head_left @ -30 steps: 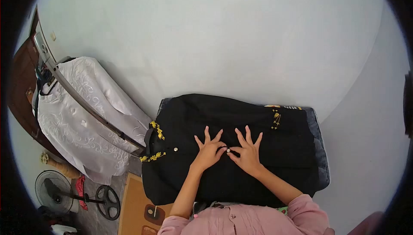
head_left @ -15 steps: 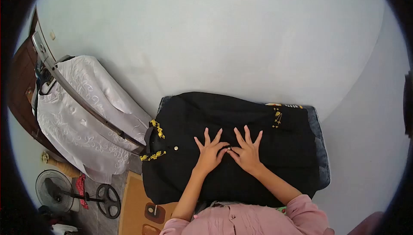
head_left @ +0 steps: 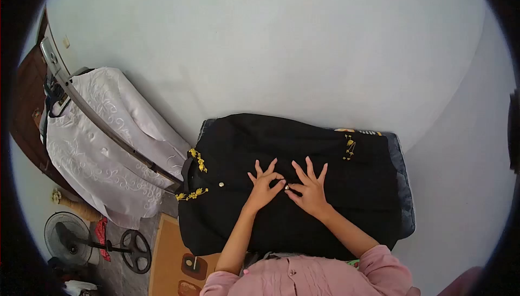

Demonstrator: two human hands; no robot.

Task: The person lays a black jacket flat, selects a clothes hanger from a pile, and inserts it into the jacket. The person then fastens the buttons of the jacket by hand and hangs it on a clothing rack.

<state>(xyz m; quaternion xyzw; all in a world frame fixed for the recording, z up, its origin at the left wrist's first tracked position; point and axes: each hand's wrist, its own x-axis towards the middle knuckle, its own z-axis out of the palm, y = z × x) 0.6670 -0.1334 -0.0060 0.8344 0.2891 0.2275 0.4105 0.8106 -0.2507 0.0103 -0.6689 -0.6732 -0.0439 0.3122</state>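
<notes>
A black long-sleeved shirt point(head_left: 303, 225) with yellow flower embroidery at the collar and cuff lies spread out, its collar toward the left. A shiny button point(head_left: 286, 187) shows on its front between my hands, and another button point(head_left: 221, 184) sits nearer the collar. My left hand point(head_left: 262, 190) pinches the shirt's front edge with thumb and forefinger just left of the middle button. On the other side, my right hand point(head_left: 310, 194) has thumb and forefinger closed around that button. The remaining fingers of both hands are spread above the cloth.
Under the shirt is a dark blue padded surface point(head_left: 405, 198). A white embroidered garment point(head_left: 103, 150) hangs at left by a curved metal pole point(head_left: 103, 120). Below stand a fan point(head_left: 67, 236) and a brown patterned board point(head_left: 170, 258). A pale wall point(head_left: 292, 41) rises behind.
My left thumb and forefinger have drawn slightly up and away from the button, which shows more plainly now. My right hand stays almost in place.
</notes>
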